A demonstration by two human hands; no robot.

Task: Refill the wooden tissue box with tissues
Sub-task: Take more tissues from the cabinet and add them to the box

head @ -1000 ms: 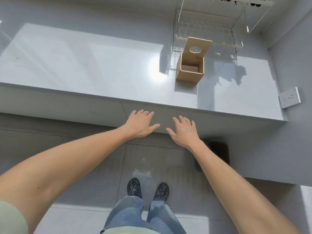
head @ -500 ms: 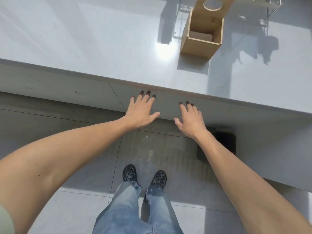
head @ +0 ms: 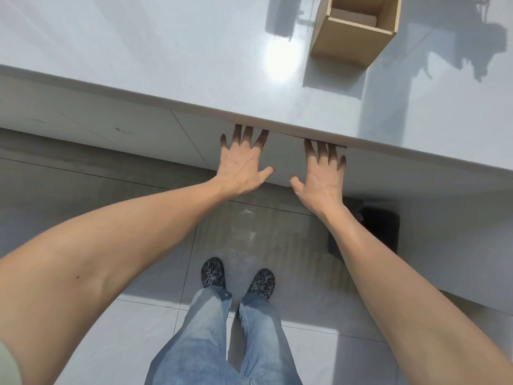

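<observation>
The wooden tissue box (head: 349, 41) stands on the grey countertop (head: 172, 56) at the top right, its top open and cut off by the frame edge; something pale lies inside. My left hand (head: 243, 163) and my right hand (head: 322, 176) lie flat with fingers spread against the cabinet front (head: 283, 159) just under the counter's edge. The fingertips of both hands are tucked under the overhang. Neither hand holds anything. No loose tissues are visible.
The counter's front edge (head: 166, 100) runs across the view from left down to right. A dark opening (head: 380, 232) sits low in the cabinet at the right. My feet (head: 238, 277) stand on the tiled floor (head: 91, 340) below.
The view has tilted down and closer to the counter. Both hands have slid up the cabinet front until their fingertips went under the counter's edge.
</observation>
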